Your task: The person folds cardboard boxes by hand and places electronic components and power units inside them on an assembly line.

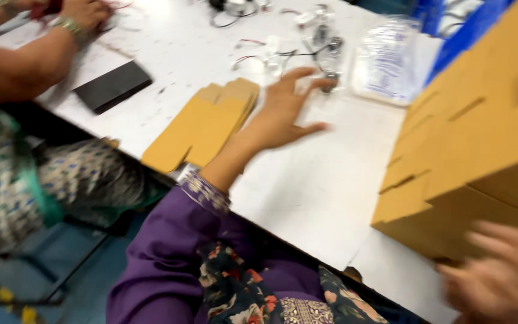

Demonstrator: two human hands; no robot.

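Observation:
My left hand (286, 111) reaches out over the white table (307, 192) with its fingers spread, holding nothing. Its fingertips are close to a small clear and metal part with wires (325, 57). A stack of flat brown cardboard blanks (202, 126) lies just left of that hand. My right hand (499, 279), blurred at the lower right, holds the underside of a large stack of folded brown cardboard boxes (475, 138) that is tilted above the table edge.
A co-worker's arm (31, 57) and patterned clothes fill the left side. A black flat pad (112, 86) lies near them. Clear plastic bags (385, 60) and several wired parts sit at the far side. Blue bins (451, 24) stand at the back right.

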